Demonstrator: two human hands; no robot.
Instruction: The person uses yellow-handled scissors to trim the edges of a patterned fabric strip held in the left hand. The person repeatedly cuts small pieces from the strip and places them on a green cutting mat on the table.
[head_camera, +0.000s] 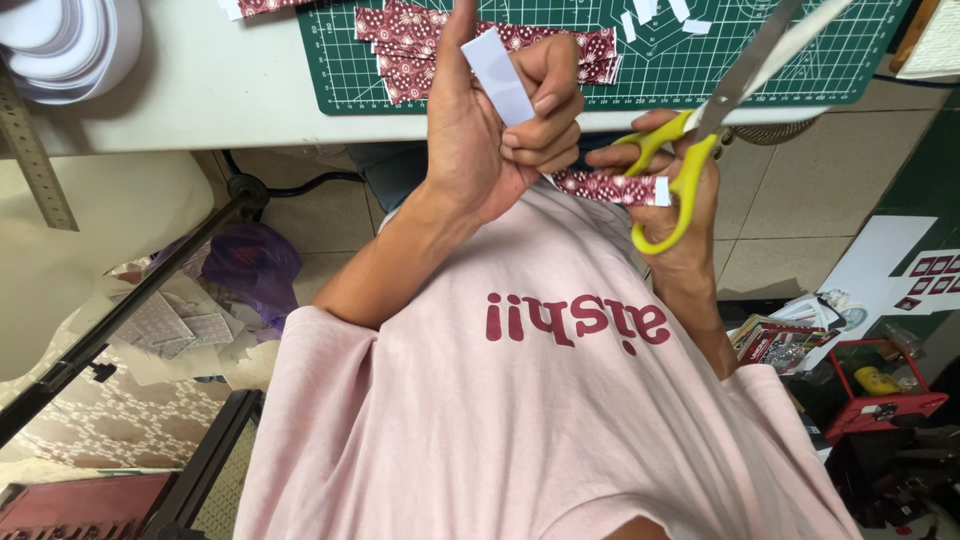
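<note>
The left hand (490, 130) is raised in front of the chest, its fingers (545, 100) curled together and clamped on a white paper strip (497, 72) that sticks up past the knuckles. Below the same fist a patterned maroon strip (610, 187) with a white end runs across to the right hand (665, 190), whose fingers are pushed through the loops of yellow-handled scissors (690, 150) and closed on the handles. The scissor blades point up and away over the tabletop (200, 90); whether they stand apart cannot be told.

Behind the hands, a green cutting mat (780, 60) lies on the tabletop, carrying a pile of maroon patterned strips (420, 45) and some small white paper scraps (660, 15). The raised left hand hides part of that pile. A metal ruler (30, 150) slants along the tabletop's left side, near a stack of white rolls (70, 40). A pink shirt (520, 400) fills the lower frame. On the floor to the left lie paper cuttings (170, 325) and a purple bag (250, 265); to the right stands a red toolbox (885, 390).
</note>
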